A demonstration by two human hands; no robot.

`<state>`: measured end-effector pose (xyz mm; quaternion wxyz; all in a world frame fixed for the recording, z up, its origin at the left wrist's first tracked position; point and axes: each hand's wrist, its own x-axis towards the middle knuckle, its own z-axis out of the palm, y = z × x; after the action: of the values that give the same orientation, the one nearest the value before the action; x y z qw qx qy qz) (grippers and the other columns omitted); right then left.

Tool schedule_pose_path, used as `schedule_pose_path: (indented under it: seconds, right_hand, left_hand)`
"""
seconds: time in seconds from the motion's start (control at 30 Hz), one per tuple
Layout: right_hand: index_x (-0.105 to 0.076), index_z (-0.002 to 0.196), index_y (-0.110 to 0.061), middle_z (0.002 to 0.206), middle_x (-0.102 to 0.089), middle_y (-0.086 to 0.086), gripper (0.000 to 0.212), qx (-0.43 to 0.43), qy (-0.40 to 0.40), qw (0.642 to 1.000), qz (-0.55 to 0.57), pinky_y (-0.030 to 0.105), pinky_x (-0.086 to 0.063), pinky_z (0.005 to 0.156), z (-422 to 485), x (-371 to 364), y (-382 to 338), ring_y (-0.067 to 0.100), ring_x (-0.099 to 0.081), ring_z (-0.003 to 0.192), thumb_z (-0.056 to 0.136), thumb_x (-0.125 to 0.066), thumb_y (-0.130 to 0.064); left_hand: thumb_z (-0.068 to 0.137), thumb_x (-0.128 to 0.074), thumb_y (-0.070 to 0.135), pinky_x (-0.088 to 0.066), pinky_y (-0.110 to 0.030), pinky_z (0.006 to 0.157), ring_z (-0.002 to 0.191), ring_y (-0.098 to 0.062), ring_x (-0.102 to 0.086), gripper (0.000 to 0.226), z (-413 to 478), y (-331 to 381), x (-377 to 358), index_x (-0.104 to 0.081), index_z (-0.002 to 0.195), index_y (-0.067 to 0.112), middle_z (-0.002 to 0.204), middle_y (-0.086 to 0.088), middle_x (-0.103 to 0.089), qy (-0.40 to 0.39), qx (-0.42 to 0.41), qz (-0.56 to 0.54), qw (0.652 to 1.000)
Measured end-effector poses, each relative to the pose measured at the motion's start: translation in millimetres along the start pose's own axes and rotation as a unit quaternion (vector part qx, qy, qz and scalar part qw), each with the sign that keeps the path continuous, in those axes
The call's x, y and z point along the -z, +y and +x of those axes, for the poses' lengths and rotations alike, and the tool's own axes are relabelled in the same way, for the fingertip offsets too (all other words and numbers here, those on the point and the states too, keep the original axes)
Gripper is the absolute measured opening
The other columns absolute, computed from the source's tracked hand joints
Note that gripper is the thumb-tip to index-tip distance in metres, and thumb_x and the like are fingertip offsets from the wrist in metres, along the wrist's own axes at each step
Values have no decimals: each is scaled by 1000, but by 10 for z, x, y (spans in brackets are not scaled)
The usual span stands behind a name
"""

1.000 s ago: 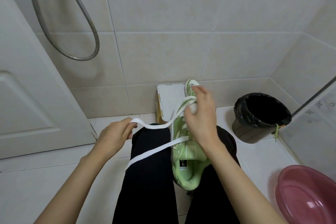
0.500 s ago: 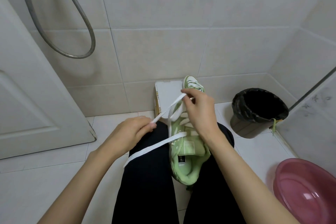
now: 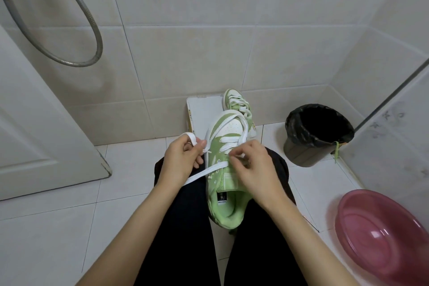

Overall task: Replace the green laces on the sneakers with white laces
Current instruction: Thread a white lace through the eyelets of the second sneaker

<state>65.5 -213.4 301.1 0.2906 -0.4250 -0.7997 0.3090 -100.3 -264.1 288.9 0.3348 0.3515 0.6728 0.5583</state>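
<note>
A green sneaker [image 3: 222,169] rests on a person's lap; left hand [image 3: 181,160] and right hand [image 3: 253,169] each pinch its white lace [image 3: 204,172].

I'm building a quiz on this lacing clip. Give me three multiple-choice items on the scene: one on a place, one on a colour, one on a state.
1. Where does the sneaker being laced rest?
A. on the person's lap
B. in the basin
C. in the bin

2. What colour is the basin?
A. blue
B. pink
C. white

3. What is the left hand doing?
A. resting flat on the floor
B. holding the bin
C. pinching the white lace

Answers:
1 A: the sneaker lies between the black-trousered legs, heel toward the person.
2 B: the basin at lower right is pink.
3 C: the left hand grips the lace beside the shoe, while the right hand works at the eyelets.
</note>
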Motion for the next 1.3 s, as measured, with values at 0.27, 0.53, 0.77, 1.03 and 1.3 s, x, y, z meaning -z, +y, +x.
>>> schedule_pose_path:
  seconds: [0.27, 0.53, 0.77, 1.03, 1.3]
  right_hand:
    - [-71, 94, -17, 93, -43, -7, 12, -35, 39, 996, -73, 27, -42, 79, -42, -178, 7, 14, -38, 97, 86, -67, -24]
    - [-70, 99, -18, 96, -40, -9, 16, -84, 35, 989, -112, 33, -39, 89, -26, -264, -87, 15, -37, 96, 88, -60, -22]
    - [-71, 96, -20, 98, -44, -7, 13, -116, 36, 992, -47, 26, -28, 90, -56, -255, -71, 14, -39, 101, 87, -62, -17]
    - [-71, 98, -22, 98, -44, -9, 15, -122, 31, 990, -63, 22, -23, 84, -52, -281, -92, 13, -38, 101, 87, -60, -18]
    - [-72, 100, -24, 95, -43, -11, 16, -126, 33, 990, -58, 27, -29, 88, -40, -284, -65, 12, -36, 97, 90, -60, -24]
  left_hand:
    - [85, -68, 10, -46, -10, 60, 60, -5, -64, 12, -102, -81, 5, -68, 79, 20, 64, 6, -69, -59, 6, 57, 997]
    - [84, -70, 20, -34, -7, 54, 68, -18, -59, 16, -81, 1, 43, -65, 72, 30, 77, -9, -69, -76, -11, 199, 977]
    - [85, -68, 17, -42, -12, 61, 72, -15, -65, 11, -12, 51, 57, -66, 78, 26, 72, -1, -71, -120, -19, 208, 971]
    - [86, -67, 16, -50, -38, 78, 74, -27, -60, 4, 38, 56, 89, -68, 83, 15, 79, -14, -68, -153, -36, 220, 963]
    - [83, -71, 20, -32, -14, 54, 61, -9, -44, 8, 2, 9, -34, -69, 78, 26, 66, -10, -56, -138, -19, 173, 975]
